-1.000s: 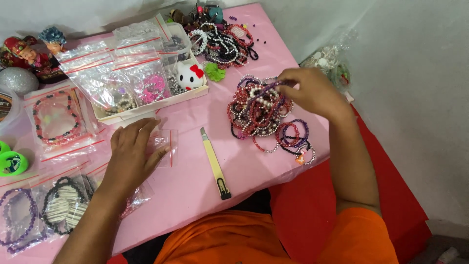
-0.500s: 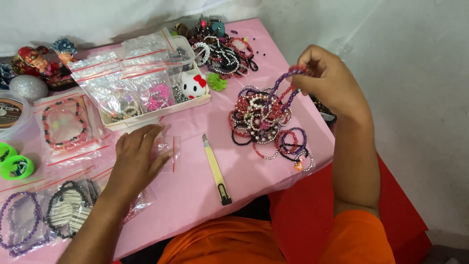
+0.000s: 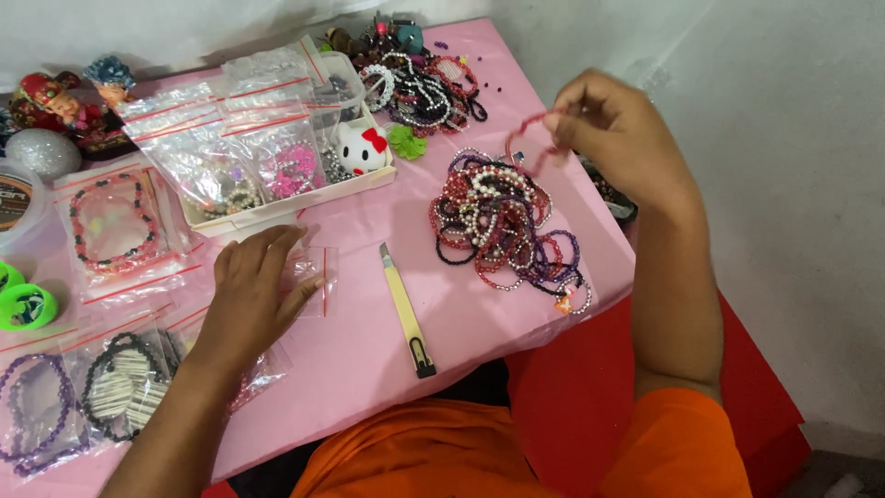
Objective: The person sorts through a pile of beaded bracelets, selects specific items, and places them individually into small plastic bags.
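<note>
My right hand (image 3: 616, 131) is raised above the pink table (image 3: 359, 346), pinching a pink beaded bracelet (image 3: 527, 145) that hangs over a pile of beaded bracelets (image 3: 502, 221). My left hand (image 3: 253, 288) lies flat, fingers spread, on a small clear zip bag (image 3: 312, 277) with a red seal. A yellow box cutter (image 3: 407, 309) lies between the hands.
A white tray (image 3: 277, 207) holds several bagged bracelets and a small white cat figure (image 3: 359, 148). More bracelets (image 3: 419, 88) heap at the back. Bagged bracelets (image 3: 111, 226) line the left, beside green rings (image 3: 26, 304), figurines (image 3: 60, 101) and a glitter ball (image 3: 41, 152). A white wall stands right.
My right hand lifted a pink bracelet off the pile and raised it up and to the right. My left hand stayed on the small bag.
</note>
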